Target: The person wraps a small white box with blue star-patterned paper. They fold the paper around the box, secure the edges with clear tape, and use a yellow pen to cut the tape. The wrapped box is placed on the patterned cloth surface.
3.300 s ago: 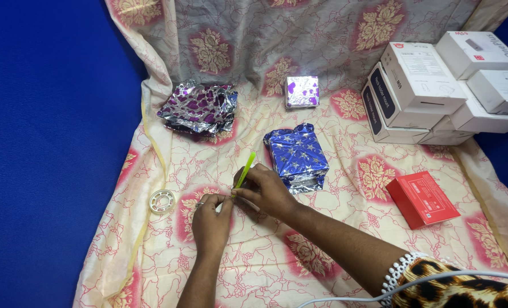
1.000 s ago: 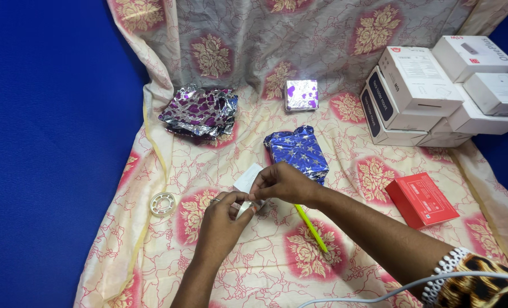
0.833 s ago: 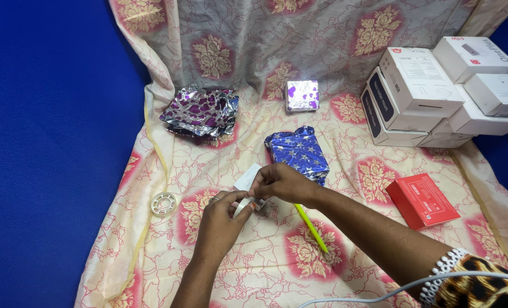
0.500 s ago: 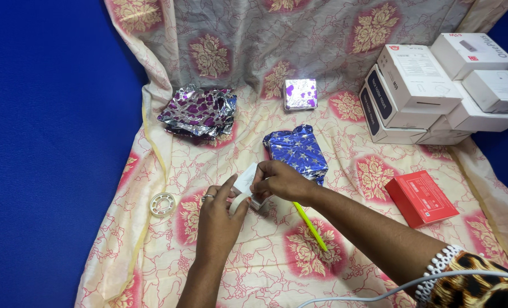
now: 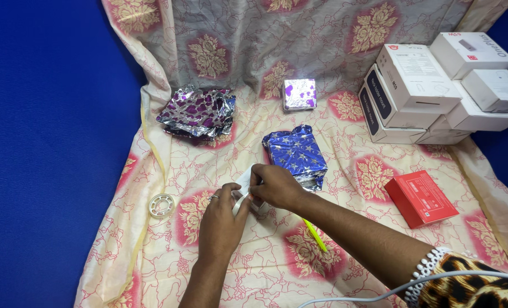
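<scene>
My right hand (image 5: 276, 185) grips a small white box (image 5: 245, 180) on the patterned cloth (image 5: 219, 268), covering most of it. My left hand (image 5: 222, 219) is just below it, thumb and fingers pinching a pale curved strip (image 5: 240, 202) against the box's near side. A blue star-patterned wrapped box (image 5: 295, 153) lies right behind my right hand. A yellow-green pen-like tool (image 5: 315, 235) lies on the cloth, partly under my right forearm.
A clear tape roll (image 5: 161, 205) lies at the left. Crumpled purple foil paper (image 5: 198, 111) and a small purple wrapped box (image 5: 299, 94) sit at the back. Stacked white boxes (image 5: 430, 85) stand at the right, a flat red box (image 5: 420, 197) in front of them. Blue backdrop all around.
Earlier my right hand held the yellow-green tool upright; it now lies on the cloth. Over the last second both hands stayed at the white box, my left hand shifting slightly against it.
</scene>
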